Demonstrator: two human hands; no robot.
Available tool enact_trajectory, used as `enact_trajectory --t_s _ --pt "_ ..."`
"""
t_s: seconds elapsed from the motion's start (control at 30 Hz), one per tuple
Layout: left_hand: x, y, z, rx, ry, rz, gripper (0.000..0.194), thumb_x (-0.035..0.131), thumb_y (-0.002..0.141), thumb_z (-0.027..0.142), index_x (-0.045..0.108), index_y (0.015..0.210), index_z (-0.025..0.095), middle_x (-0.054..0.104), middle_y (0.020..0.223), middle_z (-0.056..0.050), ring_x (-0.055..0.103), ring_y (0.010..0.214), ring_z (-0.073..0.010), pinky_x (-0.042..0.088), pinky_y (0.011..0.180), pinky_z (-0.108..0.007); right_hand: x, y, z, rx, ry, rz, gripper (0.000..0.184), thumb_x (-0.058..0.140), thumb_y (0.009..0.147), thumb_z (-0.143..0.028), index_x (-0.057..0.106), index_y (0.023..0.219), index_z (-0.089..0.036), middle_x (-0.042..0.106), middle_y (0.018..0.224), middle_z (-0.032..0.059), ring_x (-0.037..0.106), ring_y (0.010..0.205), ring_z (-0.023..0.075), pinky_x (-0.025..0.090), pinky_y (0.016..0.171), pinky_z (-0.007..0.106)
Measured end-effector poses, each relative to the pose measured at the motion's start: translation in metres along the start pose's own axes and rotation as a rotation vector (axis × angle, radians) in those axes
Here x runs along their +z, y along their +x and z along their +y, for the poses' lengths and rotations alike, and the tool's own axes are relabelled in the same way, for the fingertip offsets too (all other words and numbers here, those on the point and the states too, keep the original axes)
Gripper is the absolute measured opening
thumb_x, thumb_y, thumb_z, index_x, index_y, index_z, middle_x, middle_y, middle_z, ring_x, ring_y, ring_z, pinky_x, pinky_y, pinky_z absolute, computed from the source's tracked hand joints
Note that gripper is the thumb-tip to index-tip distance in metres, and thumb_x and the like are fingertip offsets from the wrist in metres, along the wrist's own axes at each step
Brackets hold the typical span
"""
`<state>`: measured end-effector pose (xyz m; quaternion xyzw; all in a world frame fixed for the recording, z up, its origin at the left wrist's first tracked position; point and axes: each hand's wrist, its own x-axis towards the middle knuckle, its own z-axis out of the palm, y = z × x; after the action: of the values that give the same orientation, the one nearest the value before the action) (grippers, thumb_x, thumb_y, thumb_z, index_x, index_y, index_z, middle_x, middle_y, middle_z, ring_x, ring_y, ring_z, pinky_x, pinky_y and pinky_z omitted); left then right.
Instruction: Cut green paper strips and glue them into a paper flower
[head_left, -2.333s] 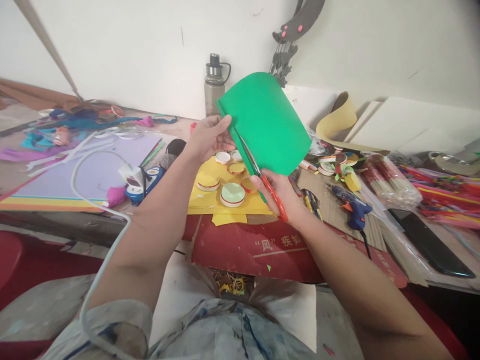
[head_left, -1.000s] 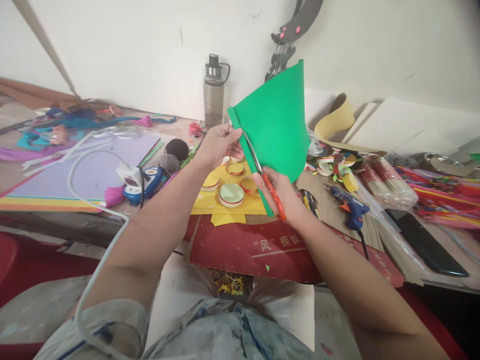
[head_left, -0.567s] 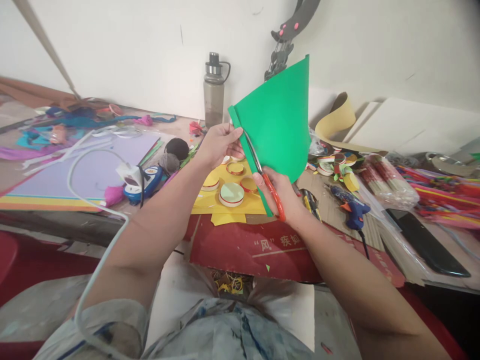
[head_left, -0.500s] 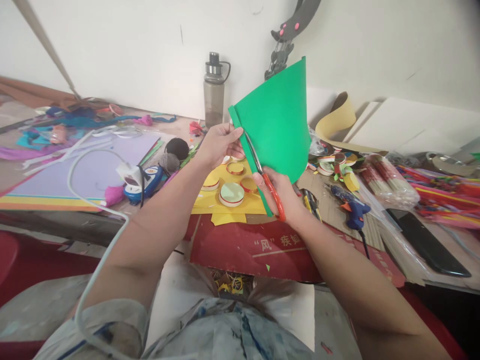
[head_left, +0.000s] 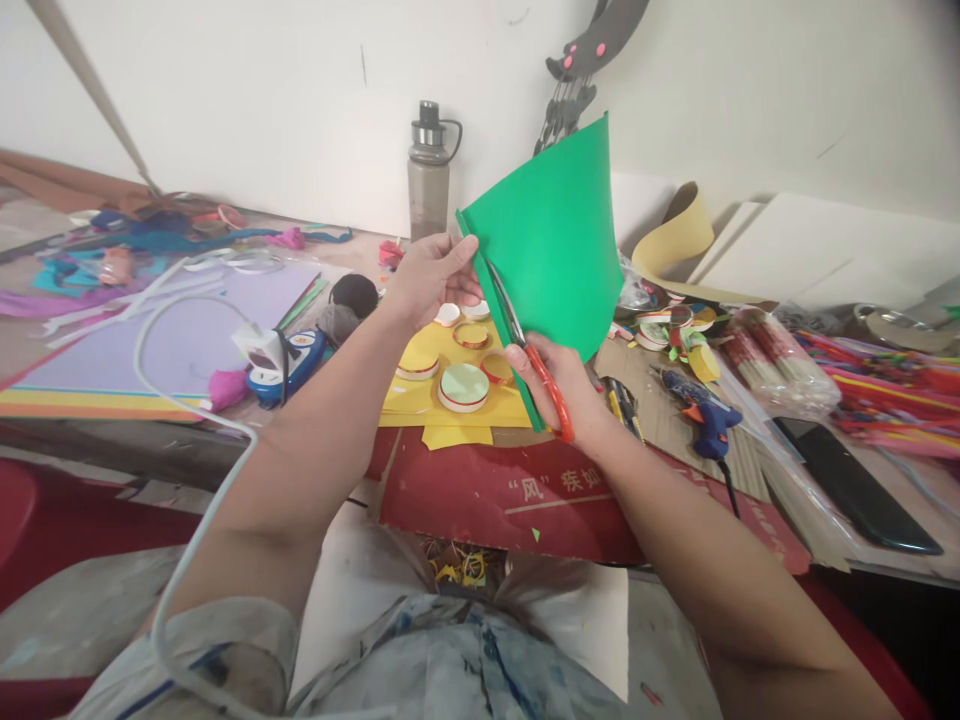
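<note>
A curved green sheet is held up over the table, with a narrow strip along its left edge partly cut free. My left hand pinches that strip near its upper end between thumb and fingers. My right hand is closed round the orange-red handles of the scissors. Their blades lie along the cut line between strip and sheet, pointing up and to the left. Below the hands, several round discs with coloured rims, one of them a pale green disc, lie on yellow sheets.
A water bottle stands against the wall. On the right are a blue glue gun, a utility knife and a black phone. Lilac paper and a blue-and-white power strip with a cable lie left. Red board covers the near edge.
My left hand has shifted slightly up and left along the strip. The green sheet has swung a little, and the scissors remain nearly in place.
</note>
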<state>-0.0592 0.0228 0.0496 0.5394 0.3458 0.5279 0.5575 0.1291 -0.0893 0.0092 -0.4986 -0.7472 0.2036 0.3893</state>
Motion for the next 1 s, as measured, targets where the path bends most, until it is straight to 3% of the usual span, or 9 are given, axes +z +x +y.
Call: enact_trajectory --t_s 0.4,0.6,1.0 --pt "0.005 0.0 -0.012 0.04 0.019 0.033 0.041 0.078 0.093 0.043 0.048 0.076 0.02 0.064 0.06 0.004 0.065 0.048 -0.0094 0.056 0.051 -0.019 0.006 -0.001 0.003 -0.011 0.056 0.002 0.058 0.051 0.095 -0.08 0.038 0.074 -0.026 0.034 0.058 -0.0053 0.031 0.058 0.0133 0.023 0.054 0.03" --pt "0.008 -0.002 -0.014 0.043 0.022 0.031 0.048 0.082 0.088 0.049 0.046 0.075 0.021 0.063 0.056 0.005 0.065 0.046 -0.0087 0.055 0.05 -0.018 0.004 -0.001 0.001 0.007 0.016 -0.006 0.058 0.048 0.096 -0.08 0.04 0.075 -0.026 0.035 0.058 -0.0059 0.032 0.057 0.013 0.024 0.056 0.03" --pt "0.01 -0.005 -0.009 0.021 -0.001 0.029 0.047 0.083 0.088 0.044 0.046 0.072 0.02 0.061 0.055 0.006 0.062 0.044 -0.008 0.053 0.048 -0.018 0.003 -0.001 -0.002 0.014 0.018 0.0 0.059 0.048 0.095 -0.079 0.04 0.072 -0.025 0.038 0.059 -0.0045 0.032 0.061 0.0139 0.029 0.058 0.03"
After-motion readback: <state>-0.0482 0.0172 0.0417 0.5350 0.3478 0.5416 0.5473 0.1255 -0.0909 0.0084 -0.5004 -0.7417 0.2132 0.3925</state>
